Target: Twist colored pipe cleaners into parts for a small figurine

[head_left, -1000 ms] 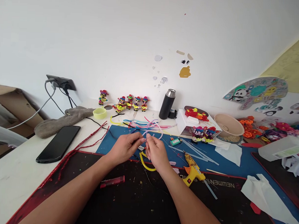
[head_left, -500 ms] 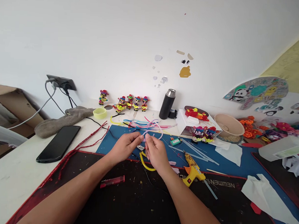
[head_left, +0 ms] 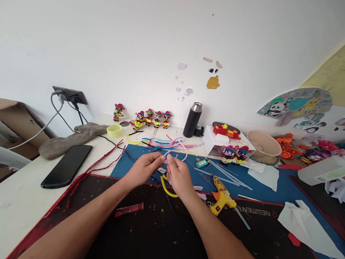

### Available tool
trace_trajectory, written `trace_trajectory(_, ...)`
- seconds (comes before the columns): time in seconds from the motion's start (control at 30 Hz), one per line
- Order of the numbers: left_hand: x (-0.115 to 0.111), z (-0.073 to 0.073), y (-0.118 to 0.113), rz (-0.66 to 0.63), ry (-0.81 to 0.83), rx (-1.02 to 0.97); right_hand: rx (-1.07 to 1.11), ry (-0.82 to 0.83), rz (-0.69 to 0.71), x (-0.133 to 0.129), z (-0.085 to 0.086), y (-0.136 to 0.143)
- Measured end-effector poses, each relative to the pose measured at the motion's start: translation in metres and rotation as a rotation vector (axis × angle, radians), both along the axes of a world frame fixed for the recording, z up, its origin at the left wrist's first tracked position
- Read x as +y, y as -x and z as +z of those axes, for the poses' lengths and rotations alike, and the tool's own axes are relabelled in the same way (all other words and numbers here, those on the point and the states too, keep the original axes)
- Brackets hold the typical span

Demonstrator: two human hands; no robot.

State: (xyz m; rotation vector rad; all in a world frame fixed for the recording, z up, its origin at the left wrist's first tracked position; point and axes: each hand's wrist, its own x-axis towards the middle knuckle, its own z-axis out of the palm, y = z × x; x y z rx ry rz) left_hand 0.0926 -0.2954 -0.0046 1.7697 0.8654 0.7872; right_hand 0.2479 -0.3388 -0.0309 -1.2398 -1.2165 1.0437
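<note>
Between my hands, over the blue mat [head_left: 126, 158], is a pale lilac pipe cleaner [head_left: 184, 148] bent into a curve. My left hand [head_left: 148, 166] pinches it between thumb and fingers. Close beside it, thumb near thumb, my right hand [head_left: 178, 173] pinches the same pipe cleaner, whose free length loops up and to the right. Just below the hands a yellow pipe cleaner [head_left: 168, 190] curves over the mat. A bundle of coloured pipe cleaners [head_left: 160, 143] lies behind them.
A yellow glue gun [head_left: 222, 197] and clear glue sticks [head_left: 226, 173] lie to the right. A black flask [head_left: 192, 120] and several small figures [head_left: 158, 119] stand by the wall. At left are a phone [head_left: 67, 166] and red twisted strands [head_left: 83, 175]. A red cutter [head_left: 129, 210] lies in front.
Both hands keep the same pinch on the lilac pipe cleaner, almost in place. The whole view has shifted very slightly; nothing else visibly differs.
</note>
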Motion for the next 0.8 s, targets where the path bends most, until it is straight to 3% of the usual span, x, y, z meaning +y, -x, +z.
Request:
trace_trajectory(0.37, 0.005, 0.014, 0.01, -0.092, -0.07, 0.069, 0.07, 0.024, 0.05, -0.004, 0.01, 0.0)
trace_trajectory(0.5, 0.014, 0.017, 0.019, -0.001, -0.1, 0.079, 0.049, 0.016, 0.066, -0.006, 0.012, 0.002)
trace_trajectory(0.6, 0.021, 0.02, 0.025, 0.126, -0.092, 0.019, -0.08, -0.056, 0.05, -0.012, 0.013, 0.006)
trace_trajectory(0.8, 0.026, 0.027, 0.024, 0.17, -0.067, -0.011, -0.569, -0.263, 0.153, -0.031, 0.015, 0.023)
